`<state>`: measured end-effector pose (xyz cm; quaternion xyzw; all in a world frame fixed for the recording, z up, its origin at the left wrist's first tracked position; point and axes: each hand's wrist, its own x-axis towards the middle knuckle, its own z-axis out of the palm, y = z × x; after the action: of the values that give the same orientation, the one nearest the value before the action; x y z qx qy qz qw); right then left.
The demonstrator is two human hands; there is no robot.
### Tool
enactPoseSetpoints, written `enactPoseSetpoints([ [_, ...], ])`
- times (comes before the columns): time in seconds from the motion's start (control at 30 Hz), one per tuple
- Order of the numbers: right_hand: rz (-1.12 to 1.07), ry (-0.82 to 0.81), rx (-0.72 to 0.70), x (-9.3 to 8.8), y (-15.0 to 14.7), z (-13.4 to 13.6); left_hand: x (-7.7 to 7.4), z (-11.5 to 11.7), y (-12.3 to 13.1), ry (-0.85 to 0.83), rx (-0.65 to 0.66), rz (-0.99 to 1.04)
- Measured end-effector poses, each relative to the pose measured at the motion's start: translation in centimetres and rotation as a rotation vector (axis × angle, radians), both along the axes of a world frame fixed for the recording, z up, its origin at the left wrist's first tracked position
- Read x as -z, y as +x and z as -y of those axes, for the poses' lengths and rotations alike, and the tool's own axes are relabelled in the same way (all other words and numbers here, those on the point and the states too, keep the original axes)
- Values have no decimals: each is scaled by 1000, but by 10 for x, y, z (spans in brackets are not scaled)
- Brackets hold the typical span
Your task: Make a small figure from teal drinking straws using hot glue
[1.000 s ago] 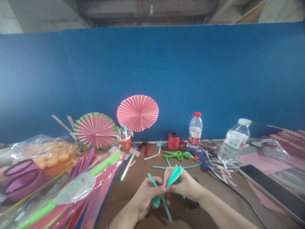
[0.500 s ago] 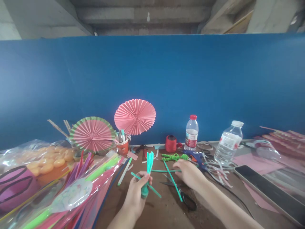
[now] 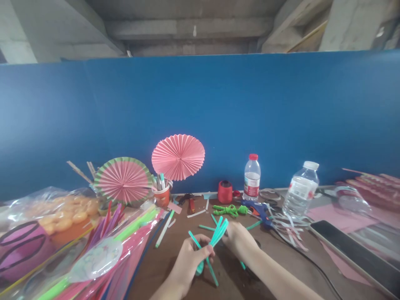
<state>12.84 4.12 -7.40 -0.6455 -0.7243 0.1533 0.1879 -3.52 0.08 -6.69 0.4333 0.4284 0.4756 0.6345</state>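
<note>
My left hand (image 3: 195, 254) is closed around a bundle of turquoise pipe cleaners (image 3: 219, 231), their folded tops fanning up to the right. A loose-ended stem crosses the bundle at a slant, and a rounded turquoise end shows below my fingers. Just right of it, my right hand (image 3: 240, 241) has its fingers curled down over the table, the tips partly hidden behind the bundle. What they hold cannot be made out. Other green pipe cleaners (image 3: 254, 225) pass beneath this hand. Scissors under my right wrist are almost wholly covered.
Behind my hands lie green cord (image 3: 229, 210), a red spool-like object (image 3: 225, 192) and a blue glue gun (image 3: 261, 213) with its cable. Two water bottles (image 3: 251, 177) and a phone (image 3: 353, 254) are right. Left are bagged craft sticks (image 3: 134, 231), a pen cup (image 3: 161, 196) and pink paper fans (image 3: 178, 157).
My left hand has shifted right, tilting the bundle rightward. My right hand has moved down and slightly left, close beside it, now covering the loose stems and the scissors.
</note>
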Motion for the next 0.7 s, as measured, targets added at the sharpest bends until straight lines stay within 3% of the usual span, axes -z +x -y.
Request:
enactPoseSetpoints([
  [0.4, -201, 59, -23, -3, 14, -3, -6, -1, -1, 39, -212, 54],
  [0.7, -346, 166, 97, -13, 18, -5, 3, -4, -5, 59, -262, 42],
])
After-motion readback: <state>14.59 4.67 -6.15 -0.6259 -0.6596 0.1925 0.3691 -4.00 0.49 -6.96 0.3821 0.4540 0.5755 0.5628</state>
